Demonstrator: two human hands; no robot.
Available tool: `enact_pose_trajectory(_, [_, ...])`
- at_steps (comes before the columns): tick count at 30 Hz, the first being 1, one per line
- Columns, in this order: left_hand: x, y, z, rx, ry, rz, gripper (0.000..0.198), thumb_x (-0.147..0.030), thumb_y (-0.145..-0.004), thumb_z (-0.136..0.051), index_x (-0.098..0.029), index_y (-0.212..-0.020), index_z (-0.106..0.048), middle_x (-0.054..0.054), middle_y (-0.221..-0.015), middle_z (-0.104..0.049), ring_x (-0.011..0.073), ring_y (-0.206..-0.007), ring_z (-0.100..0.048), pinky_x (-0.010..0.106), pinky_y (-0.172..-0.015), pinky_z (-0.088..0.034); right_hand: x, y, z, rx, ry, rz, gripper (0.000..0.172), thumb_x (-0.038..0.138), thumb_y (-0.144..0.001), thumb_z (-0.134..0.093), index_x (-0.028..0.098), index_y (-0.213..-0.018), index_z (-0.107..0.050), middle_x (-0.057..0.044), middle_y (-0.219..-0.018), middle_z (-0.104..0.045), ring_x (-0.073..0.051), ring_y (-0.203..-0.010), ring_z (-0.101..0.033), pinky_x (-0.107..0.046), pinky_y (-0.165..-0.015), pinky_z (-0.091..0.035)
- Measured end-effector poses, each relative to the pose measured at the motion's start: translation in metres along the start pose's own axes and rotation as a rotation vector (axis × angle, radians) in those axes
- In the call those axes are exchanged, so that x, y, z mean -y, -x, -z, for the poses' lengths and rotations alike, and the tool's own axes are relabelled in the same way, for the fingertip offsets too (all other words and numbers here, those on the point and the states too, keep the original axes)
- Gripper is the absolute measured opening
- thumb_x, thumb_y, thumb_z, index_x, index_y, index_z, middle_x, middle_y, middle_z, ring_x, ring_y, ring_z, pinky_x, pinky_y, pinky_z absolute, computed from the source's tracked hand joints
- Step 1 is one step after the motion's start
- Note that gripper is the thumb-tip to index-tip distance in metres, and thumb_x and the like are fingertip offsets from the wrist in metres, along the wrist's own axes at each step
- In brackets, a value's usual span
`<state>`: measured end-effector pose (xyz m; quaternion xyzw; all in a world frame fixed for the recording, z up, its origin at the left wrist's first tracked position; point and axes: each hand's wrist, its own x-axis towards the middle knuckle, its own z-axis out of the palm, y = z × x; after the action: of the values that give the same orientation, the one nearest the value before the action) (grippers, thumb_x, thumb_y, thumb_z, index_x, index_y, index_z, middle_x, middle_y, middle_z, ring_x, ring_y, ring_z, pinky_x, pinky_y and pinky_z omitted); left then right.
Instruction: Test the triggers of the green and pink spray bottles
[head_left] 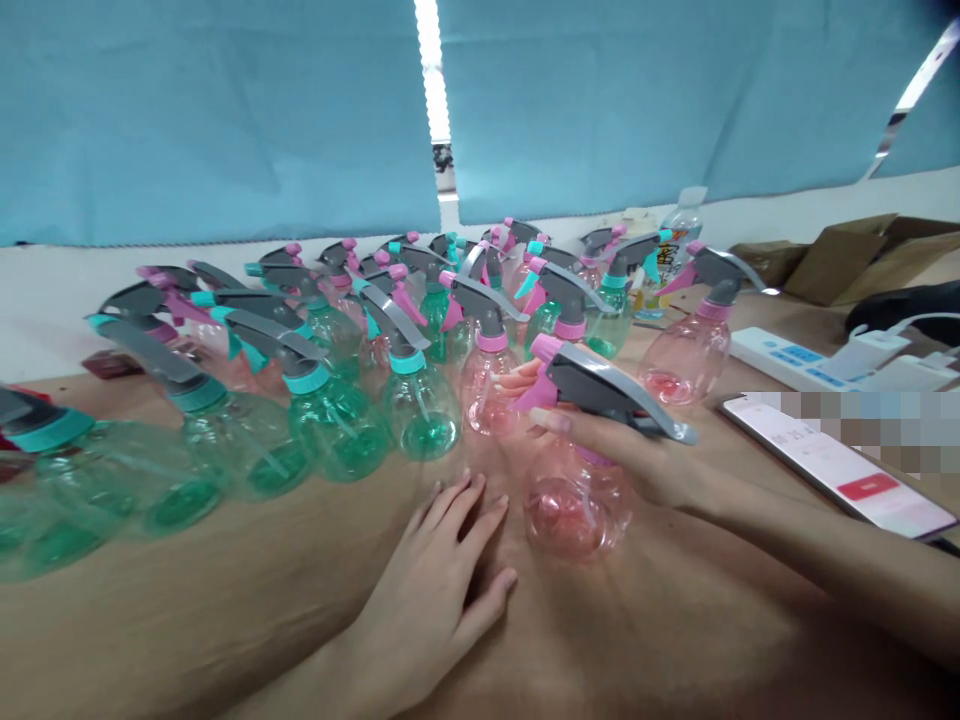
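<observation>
My right hand (637, 455) is wrapped round the neck of a clear pink spray bottle (577, 510) with a grey and pink trigger head. Its fingertips come out on the far side, by the pink trigger. The bottle stands upright on the wooden table (300, 610). Palm down on the table, my left hand (442, 570) lies with its fingers apart, to the left of that bottle and holding nothing. Just beyond it are a green spray bottle (421, 410) and another pink spray bottle (487, 390).
Several more green and pink spray bottles (337, 430) crowd the table's left and back. At the right lie a phone (840, 465) with a lit screen and a white power strip (787, 360) with plugs. Behind are a labelled clear bottle (684, 220), a cardboard box (862, 260) and a blue curtain (262, 110).
</observation>
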<state>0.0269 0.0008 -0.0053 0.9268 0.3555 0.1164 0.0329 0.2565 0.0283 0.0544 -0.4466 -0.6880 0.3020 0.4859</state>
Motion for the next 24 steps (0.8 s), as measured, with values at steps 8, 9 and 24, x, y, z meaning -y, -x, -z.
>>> enact_pose_trajectory(8, [-0.001, -0.001, 0.003, 0.067, -0.019, 0.018, 0.048, -0.036, -0.094, -0.051, -0.017, -0.138, -0.046, 0.013, -0.147, -0.041, 0.0313, -0.136, -0.033, 0.053, -0.106, -0.035, 0.001, 0.0, -0.001, -0.014, -0.03, 0.025, 0.022, 0.036, -0.082, -0.065, 0.023, -0.074, -0.049, 0.002, -0.073, -0.045, -0.014, -0.067, -0.044, -0.029, -0.061, -0.043])
enact_pose_trajectory(9, [-0.001, -0.001, 0.003, 0.067, -0.019, 0.017, 0.048, -0.036, -0.094, -0.051, -0.016, -0.138, -0.047, 0.013, -0.147, -0.041, 0.0312, -0.136, -0.033, 0.053, -0.106, -0.036, 0.001, -0.001, -0.001, -0.014, -0.025, 0.021, 0.023, 0.036, -0.082, -0.065, 0.023, -0.073, -0.048, 0.002, -0.073, -0.044, -0.014, -0.067, -0.043, -0.029, -0.062, -0.043])
enact_pose_trajectory(24, [-0.001, -0.001, 0.003, 0.03, 0.0, 0.01, 0.048, -0.036, -0.094, -0.052, -0.018, -0.137, -0.046, 0.012, -0.146, -0.042, 0.0311, -0.135, -0.035, 0.052, -0.105, -0.036, 0.003, -0.003, 0.001, 0.11, -0.059, 0.032, 0.017, 0.038, -0.087, -0.058, 0.023, -0.078, -0.057, 0.001, -0.072, -0.054, -0.018, -0.079, -0.055, -0.034, -0.074, -0.046])
